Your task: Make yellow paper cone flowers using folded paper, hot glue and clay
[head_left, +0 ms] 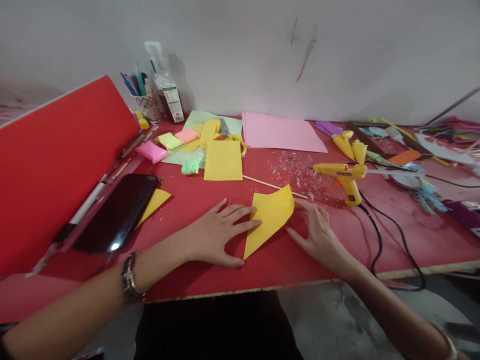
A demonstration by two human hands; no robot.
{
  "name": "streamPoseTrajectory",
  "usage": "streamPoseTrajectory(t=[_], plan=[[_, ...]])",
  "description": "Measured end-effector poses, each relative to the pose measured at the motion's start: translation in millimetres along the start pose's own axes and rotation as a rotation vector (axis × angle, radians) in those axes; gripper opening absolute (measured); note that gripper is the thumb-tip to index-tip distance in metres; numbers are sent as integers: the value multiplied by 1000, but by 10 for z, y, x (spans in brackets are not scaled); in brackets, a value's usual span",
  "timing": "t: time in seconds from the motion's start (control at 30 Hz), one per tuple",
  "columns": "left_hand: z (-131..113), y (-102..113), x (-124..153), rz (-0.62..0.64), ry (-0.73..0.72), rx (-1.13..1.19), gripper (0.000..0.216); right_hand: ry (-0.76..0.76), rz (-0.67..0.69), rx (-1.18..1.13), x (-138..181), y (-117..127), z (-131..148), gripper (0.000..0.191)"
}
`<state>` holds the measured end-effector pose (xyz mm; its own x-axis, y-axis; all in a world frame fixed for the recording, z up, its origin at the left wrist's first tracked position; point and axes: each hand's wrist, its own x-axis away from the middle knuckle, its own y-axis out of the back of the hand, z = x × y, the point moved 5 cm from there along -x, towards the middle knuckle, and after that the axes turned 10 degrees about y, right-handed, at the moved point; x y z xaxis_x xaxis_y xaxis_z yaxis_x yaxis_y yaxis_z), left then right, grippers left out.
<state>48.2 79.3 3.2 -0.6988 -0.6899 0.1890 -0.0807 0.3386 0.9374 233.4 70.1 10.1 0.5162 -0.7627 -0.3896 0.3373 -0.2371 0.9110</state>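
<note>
In front of me on the red table lies a piece of yellow paper [268, 215], its right corner raised off the surface. My left hand [219, 230] rests flat with fingers spread, and two fingertips press on the paper's left edge. At the lifted corner is my right hand [317, 232], thumb and fingers apart beside the right edge; whether a finger touches it I cannot tell. Behind the piece are a yellow paper square [224, 161] and a thin white stick [275, 185]. Another yellow paper piece [155, 204] is partly hidden under a black phone [118, 212].
A yellow glue gun [343, 177] with a black cord lies at the right, near glue scraps. Pink sheets [283, 132] sit by the wall. Clay packets [152, 151], a cup of pens [148, 106] and a bottle [168, 92] stand left, beside a red board [63, 165].
</note>
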Motion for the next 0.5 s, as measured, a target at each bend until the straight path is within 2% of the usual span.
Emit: streamPoseTrajectory(t=[0.2, 0.27, 0.37, 0.5], plan=[[-4, 57, 34, 39, 29, 78, 79, 87, -100, 99, -114, 81, -9, 48], [-25, 68, 37, 19, 25, 79, 77, 106, -94, 155, -173, 98, -6, 38], [-89, 118, 33, -91, 30, 58, 68, 115, -169, 300, -248, 184, 56, 18], [-204, 261, 47, -360, 107, -40, 57, 297, -302, 504, -281, 332, 359, 15]])
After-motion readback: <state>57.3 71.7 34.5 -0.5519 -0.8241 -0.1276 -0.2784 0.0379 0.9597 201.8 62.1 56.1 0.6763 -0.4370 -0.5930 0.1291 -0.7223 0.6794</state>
